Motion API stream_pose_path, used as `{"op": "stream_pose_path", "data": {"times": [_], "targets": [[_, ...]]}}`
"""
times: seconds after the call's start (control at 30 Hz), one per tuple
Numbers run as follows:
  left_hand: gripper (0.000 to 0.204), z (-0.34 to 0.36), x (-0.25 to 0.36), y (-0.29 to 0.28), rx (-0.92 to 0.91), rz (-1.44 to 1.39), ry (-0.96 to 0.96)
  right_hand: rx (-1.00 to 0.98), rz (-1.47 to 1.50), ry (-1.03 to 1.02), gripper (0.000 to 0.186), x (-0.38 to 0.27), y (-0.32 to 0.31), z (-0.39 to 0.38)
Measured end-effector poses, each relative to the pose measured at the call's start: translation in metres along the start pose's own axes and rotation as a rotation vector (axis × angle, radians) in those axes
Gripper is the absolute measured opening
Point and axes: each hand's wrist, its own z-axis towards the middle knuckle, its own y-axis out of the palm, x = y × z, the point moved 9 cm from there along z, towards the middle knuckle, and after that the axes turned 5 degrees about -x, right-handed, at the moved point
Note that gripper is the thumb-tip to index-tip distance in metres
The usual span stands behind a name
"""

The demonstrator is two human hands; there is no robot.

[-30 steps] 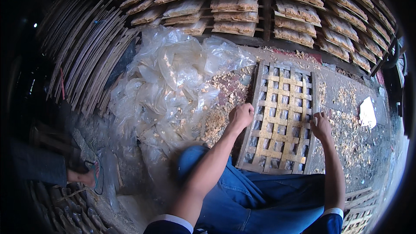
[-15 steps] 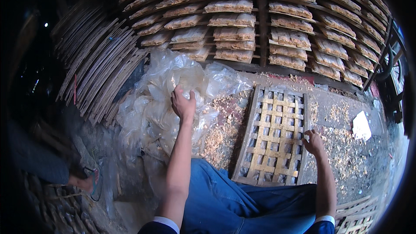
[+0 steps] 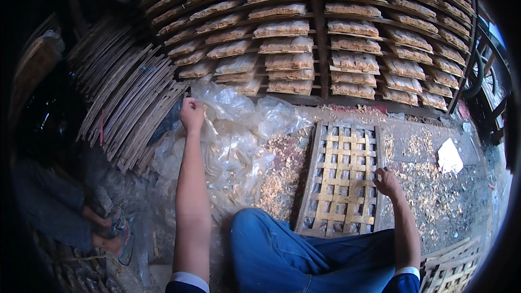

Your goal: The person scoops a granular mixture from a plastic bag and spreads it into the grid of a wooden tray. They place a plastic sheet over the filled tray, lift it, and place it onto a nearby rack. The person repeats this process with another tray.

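one white sheet (image 3: pixel 450 156), any print unclear, lies right of hands (image 3: pixel 191 115) (image 3: pixel 389 183) and lattice (image 3: pixel 337 185).

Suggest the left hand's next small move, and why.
Probably lift one sheet from the clear plastic heap: the left hand is at its upper left edge, fingers curled, while the right hand is by the woven frame's right edge.

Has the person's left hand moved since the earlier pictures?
Yes: judged against the woven bamboo lattice, the left hand went left and forward, to the clear plastic sheets.
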Motion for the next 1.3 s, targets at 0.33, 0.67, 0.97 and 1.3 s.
{"op": "stream_pose_path", "data": {"times": [0.33, 0.67, 0.97, 1.3], "targets": [[0.013, 0.058, 0.132, -0.142, 0.106, -0.051, 0.381, 0.179, 0.252, -0.277, 0.05, -0.162, -0.058, -0.024], [0.009, 0.027, 0.165, -0.144, -0.061, -0.124, 0.445, 0.191, 0.72, -0.551, 0.105, -0.403, -0.014, -0.054], [0.01, -0.038, 0.21, -0.098, -0.158, -0.176, 0.486, 0.523, 0.603, -0.366, 0.109, -0.53, -0.011, -0.046], [0.012, -0.031, 0.17, -0.12, -0.277, -0.131, 0.459, 0.725, 0.791, -0.499, 0.017, -0.385, -0.095, 0.001]]}}
